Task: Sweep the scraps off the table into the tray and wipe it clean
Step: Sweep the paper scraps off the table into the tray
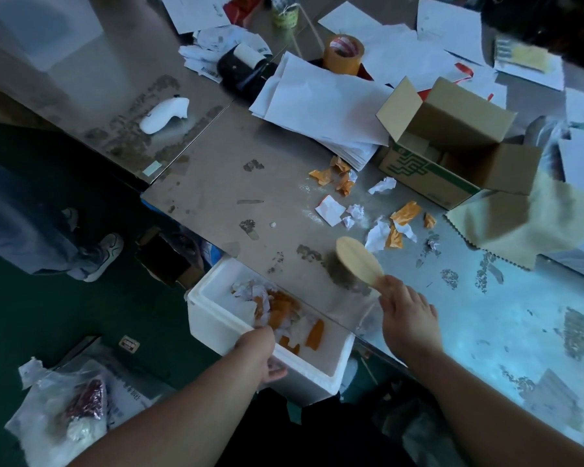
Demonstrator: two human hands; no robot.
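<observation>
**Table** (216, 183): a rigid, smooth surface that should take brush pressure without give. It lies under and ahead of the right-hand fingers.

**Tray** (213, 318): a white foam box, judged light and stiff but easy to dent or tip. Hold it by a wall. The left hand (262, 355) grips the near wall, fingers apparently curled over the rim, though blur hides their exact lay. The open top sits below the table edge.

**Cloth** (513, 220): soft, limp and light. It lies untouched, well beyond the right-hand fingers and to their right. Bunch it to take hold.

**Brush** (356, 261): light, with a stiff wooden back. The right hand (408, 318) has its fingers closed round the handle, and the head projects ahead of the fingertips.

**Scraps** (398, 227): crumpled white and orange paper, very light and liable to scatter. They lie just beyond the brush head. Sweep them with low strokes rather than picking them up.
</observation>
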